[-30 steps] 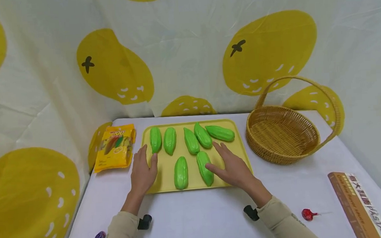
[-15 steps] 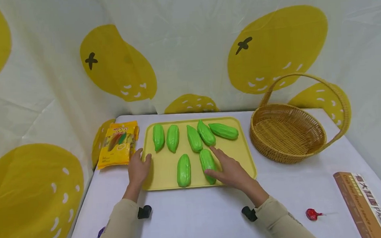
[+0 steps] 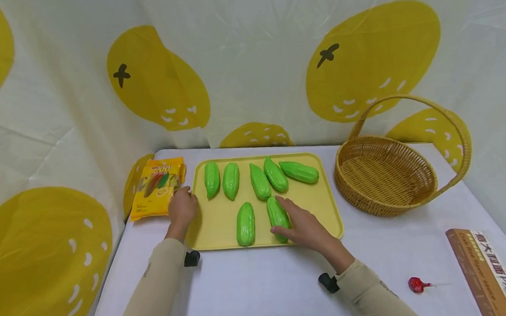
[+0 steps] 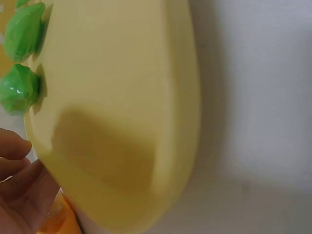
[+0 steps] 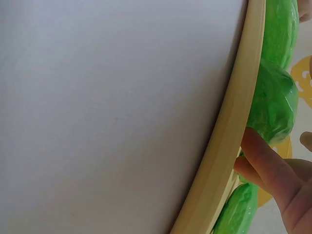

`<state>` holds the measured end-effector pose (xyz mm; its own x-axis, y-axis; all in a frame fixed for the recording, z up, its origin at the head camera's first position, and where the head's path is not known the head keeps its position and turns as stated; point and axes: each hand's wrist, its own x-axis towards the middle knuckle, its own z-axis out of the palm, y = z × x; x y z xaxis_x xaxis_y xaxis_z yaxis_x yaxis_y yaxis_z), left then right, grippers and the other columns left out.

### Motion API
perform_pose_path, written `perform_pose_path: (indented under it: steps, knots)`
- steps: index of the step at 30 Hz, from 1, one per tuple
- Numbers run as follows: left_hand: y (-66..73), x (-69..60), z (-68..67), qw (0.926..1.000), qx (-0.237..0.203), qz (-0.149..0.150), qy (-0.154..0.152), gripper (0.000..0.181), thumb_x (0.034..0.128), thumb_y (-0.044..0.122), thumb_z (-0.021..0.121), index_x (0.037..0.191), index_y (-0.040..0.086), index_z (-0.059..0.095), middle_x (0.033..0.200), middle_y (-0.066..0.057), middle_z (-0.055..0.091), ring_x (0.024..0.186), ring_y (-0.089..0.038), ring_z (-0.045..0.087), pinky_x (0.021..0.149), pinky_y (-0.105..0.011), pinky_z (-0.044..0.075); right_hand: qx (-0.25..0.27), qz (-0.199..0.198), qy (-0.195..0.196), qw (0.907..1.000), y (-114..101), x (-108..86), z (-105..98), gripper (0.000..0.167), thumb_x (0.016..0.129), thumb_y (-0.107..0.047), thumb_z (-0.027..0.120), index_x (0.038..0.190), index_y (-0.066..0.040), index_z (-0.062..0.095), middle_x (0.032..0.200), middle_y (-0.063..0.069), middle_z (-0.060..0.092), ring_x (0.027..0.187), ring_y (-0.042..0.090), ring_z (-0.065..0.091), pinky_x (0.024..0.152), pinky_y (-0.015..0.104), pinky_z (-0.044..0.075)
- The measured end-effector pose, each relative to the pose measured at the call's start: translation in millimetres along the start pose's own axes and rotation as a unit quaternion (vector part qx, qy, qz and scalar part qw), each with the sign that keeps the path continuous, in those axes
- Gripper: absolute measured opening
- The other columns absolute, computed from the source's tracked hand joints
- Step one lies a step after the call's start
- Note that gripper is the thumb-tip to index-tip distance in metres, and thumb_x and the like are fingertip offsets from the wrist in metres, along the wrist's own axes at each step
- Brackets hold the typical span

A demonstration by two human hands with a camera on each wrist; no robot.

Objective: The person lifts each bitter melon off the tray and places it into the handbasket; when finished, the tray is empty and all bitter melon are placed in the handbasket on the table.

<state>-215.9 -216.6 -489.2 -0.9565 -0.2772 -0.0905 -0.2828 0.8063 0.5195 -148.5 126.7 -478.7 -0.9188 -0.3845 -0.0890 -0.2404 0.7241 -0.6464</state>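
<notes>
Several glossy green, ridged, gourd-like vegetables lie on a yellow tray (image 3: 220, 227) in the head view. My right hand (image 3: 302, 225) is over the near right green vegetable (image 3: 277, 219), its thumb and fingers spread around it. In the right wrist view the thumb appears to touch that vegetable (image 5: 273, 105). My left hand (image 3: 182, 211) is at the tray's left rim, beside a yellow snack bag (image 3: 156, 188). The left wrist view has its bent fingers (image 4: 14, 144) close to the rim; whether they grip anything is hidden. Another green vegetable (image 3: 245, 224) lies left of my right hand.
A wicker basket (image 3: 386, 210) with a tall handle stands right of the tray. Nearer on the right are a red lollipop (image 3: 416, 285) and a brown-and-white pasta box (image 3: 481, 269). A patterned curtain (image 3: 252, 71) hangs behind the white table.
My left hand has moved forward along the tray's left side, and its fingers have bent. The right hand has come closer around the near right vegetable. The head view has shifted slightly.
</notes>
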Motion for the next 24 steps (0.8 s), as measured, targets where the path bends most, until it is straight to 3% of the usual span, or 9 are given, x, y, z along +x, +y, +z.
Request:
perform_pose_path:
  steps: [10,17,24]
  knots:
    - [3.4,11.4,-3.0,0.9970,0.073,0.003,-0.026,0.044,0.0973,0.009,0.044,0.137,0.005,0.063,0.136,-0.021,0.065,0.120,-0.043,0.063,0.096,-0.058,0.052,-0.003,0.003,-0.010,0.9999,-1.4,3.0,4.1,0.085,0.091,-0.041,0.075,0.161,-0.015,0.033,0.162,0.028,0.033,0.148,0.047,0.038,0.115,0.065,0.036]
    - [1.9,12.2,-4.7,0.9975,0.069,-0.001,-0.017,0.043,0.0944,0.007,0.048,0.133,0.007,0.067,0.133,-0.020,0.067,0.118,-0.043,0.065,0.092,-0.058,0.054,0.001,0.007,-0.017,0.9998,-3.6,4.6,7.0,0.083,0.091,-0.037,0.076,0.160,-0.016,0.035,0.163,0.031,0.028,0.146,0.049,0.039,0.113,0.066,0.037]
    - [-0.7,13.2,-5.0,0.9981,0.047,-0.022,-0.032,0.043,0.0955,0.009,0.048,0.135,0.007,0.065,0.138,-0.020,0.065,0.123,-0.045,0.061,0.096,-0.058,0.052,-0.003,0.001,-0.008,1.0000,-2.5,5.1,9.9,0.075,0.092,-0.028,0.076,0.157,-0.015,0.041,0.162,0.032,0.031,0.143,0.051,0.042,0.111,0.067,0.039]
